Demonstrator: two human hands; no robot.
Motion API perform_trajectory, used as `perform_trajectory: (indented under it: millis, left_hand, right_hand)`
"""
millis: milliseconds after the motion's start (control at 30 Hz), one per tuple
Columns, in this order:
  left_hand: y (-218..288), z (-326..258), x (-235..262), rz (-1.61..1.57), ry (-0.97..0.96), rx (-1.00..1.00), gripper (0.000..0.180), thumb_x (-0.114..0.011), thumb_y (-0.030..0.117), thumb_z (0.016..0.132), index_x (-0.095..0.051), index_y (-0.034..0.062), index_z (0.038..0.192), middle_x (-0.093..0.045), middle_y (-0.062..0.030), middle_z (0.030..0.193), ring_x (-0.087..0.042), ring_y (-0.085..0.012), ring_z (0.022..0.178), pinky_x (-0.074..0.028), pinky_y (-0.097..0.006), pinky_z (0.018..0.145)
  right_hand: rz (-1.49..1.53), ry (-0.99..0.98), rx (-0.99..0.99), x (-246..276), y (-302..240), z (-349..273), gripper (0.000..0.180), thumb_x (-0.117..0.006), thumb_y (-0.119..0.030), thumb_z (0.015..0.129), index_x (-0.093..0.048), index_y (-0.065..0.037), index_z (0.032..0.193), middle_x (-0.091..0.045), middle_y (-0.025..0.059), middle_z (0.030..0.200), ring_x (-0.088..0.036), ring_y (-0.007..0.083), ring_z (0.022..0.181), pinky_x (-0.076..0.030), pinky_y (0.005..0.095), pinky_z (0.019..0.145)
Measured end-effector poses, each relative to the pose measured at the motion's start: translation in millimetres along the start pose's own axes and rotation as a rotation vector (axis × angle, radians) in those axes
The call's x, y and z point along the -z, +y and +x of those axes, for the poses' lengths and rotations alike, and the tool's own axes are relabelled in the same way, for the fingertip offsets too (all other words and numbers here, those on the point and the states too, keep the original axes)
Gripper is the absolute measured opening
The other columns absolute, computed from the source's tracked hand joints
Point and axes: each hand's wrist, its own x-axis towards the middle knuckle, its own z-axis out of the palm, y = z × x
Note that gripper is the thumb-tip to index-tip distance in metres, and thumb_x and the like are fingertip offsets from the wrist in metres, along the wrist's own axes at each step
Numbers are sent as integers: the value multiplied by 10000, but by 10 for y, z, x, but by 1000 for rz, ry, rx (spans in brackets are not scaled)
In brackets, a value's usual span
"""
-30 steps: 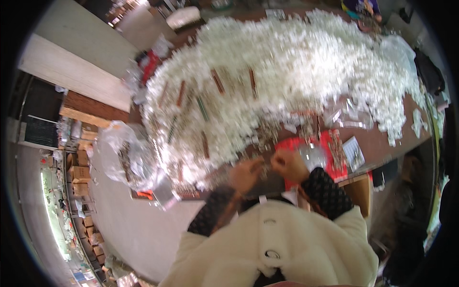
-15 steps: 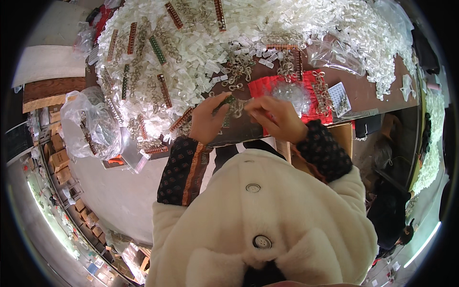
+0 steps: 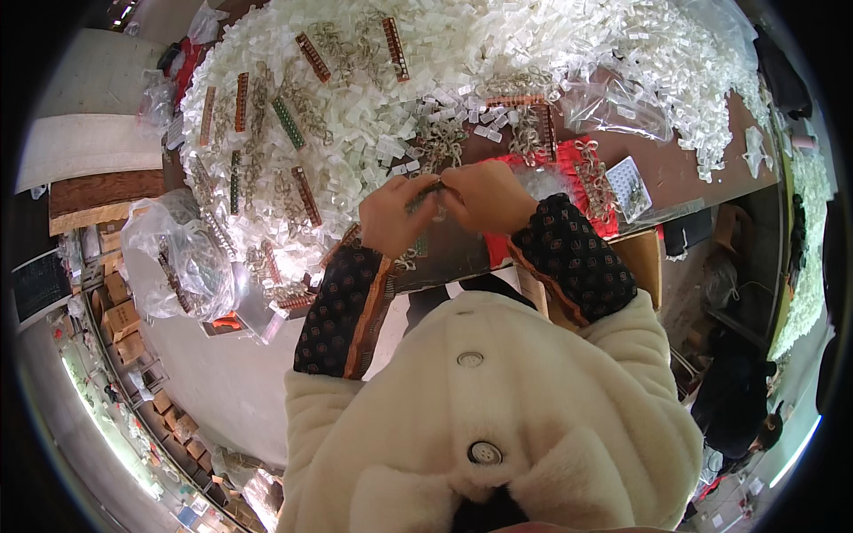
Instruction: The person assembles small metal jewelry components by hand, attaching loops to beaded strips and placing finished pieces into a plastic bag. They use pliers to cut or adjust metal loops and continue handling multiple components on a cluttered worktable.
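Observation:
My left hand (image 3: 395,215) is closed around a narrow dark strip (image 3: 426,194), only a short piece of which shows between its fingers. Pressed up against it, my right hand (image 3: 489,197) has its fingertips pinched at the strip's upper end; whether it also grips a small metal piece is hidden. Below the left hand, a small green piece (image 3: 421,246) and some metal links (image 3: 406,260) show at the table edge. Just beyond both hands lies a heap of metal clasps and rings (image 3: 442,142). Under the right hand is a red bag (image 3: 498,253).
A large pile of small clear plastic pieces (image 3: 355,115) covers much of the brown table (image 3: 702,191). Red and green strips with metal chains lie on it. A white perforated tray (image 3: 629,188) sits at right; a clear plastic bag (image 3: 178,253) bulges at left. Someone in dark clothes (image 3: 733,391) is at far right.
My right hand has moved left to meet my left hand, and its fingers have closed at the strip. The metal links seen between the hands are now covered.

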Motion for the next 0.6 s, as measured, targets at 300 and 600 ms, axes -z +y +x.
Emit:
perform_trajectory:
  millis: [300,600]
  left_hand:
    - [-137,343,-142,96,54,109,300,-658,333,837,-715,159,1075,-649,-91,874,-649,-301,779,-510,-388,692]
    - [-400,600,-174,19,65,37,307,-627,304,860,-693,151,1117,-671,-115,954,-651,-322,888,-512,-388,761]
  right_hand:
    - [-49,130,-24,-224,302,336,201,-556,-237,827,-623,-56,771,-626,156,667,-627,387,648,-490,490,619]
    - [-96,35,-74,-138,463,551,240,-558,-292,901,-618,-84,797,-634,162,704,-620,405,671,-480,508,618]
